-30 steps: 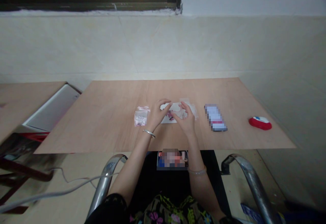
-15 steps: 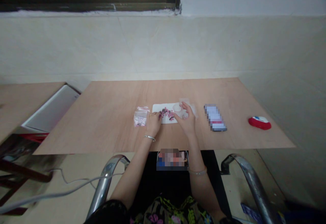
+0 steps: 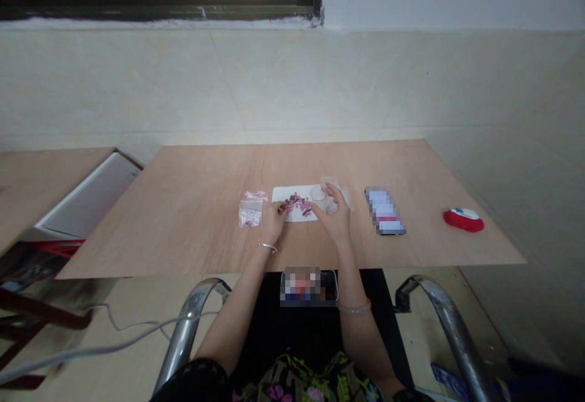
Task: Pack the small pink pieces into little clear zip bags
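A white sheet (image 3: 280, 194) lies on the wooden table (image 3: 192, 207) with several small pink and dark pieces (image 3: 297, 203) scattered on it. My left hand (image 3: 273, 222) rests at the sheet's left edge, fingers curled in a pinch at the pieces; what it holds is too small to make out. My right hand (image 3: 337, 216) sits at the sheet's right side, fingers closed on a small clear plastic bag (image 3: 322, 195). A filled clear bag with pink contents (image 3: 251, 210) lies left of my left hand.
A blurred flat pack (image 3: 384, 211) lies right of my hands, and a red and white object (image 3: 463, 220) sits near the table's right edge. A phone (image 3: 308, 284) rests on my lap. Chair armrests (image 3: 429, 304) flank me. A white board (image 3: 86, 198) leans at the left.
My left hand came down from the clear bag near my right hand and moved left to the pieces on the sheet. My right hand stayed in place.
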A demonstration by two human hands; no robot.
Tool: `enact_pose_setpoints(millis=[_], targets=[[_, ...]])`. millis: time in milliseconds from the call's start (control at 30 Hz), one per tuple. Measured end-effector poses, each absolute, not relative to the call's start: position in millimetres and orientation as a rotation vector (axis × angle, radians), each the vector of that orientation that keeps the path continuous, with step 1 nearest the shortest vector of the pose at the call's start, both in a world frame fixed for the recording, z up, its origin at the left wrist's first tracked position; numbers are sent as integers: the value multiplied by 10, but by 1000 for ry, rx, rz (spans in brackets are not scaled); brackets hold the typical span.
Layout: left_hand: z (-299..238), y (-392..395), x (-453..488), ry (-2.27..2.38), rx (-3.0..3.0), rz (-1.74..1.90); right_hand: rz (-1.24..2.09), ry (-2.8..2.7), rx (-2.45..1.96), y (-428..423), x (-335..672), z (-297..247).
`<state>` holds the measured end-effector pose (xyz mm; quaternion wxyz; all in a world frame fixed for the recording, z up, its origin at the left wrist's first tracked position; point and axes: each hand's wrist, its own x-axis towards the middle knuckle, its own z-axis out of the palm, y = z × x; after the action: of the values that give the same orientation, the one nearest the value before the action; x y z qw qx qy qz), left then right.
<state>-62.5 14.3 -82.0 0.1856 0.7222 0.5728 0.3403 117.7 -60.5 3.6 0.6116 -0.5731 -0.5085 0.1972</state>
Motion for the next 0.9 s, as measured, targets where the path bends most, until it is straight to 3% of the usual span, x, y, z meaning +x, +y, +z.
enact_pose_setpoints(millis=[533,767,900], targets=[[-711,-20,-630,1598,1916,1060,459,-1178,-1329,-614,1166,39],[-68,-14,-432,1582,1730,1454,489,-1205,-1288,-585,1147,-32],[325,-52,-262,1424,1803,1464,509,-1238,-1270,-579,1107,-40]])
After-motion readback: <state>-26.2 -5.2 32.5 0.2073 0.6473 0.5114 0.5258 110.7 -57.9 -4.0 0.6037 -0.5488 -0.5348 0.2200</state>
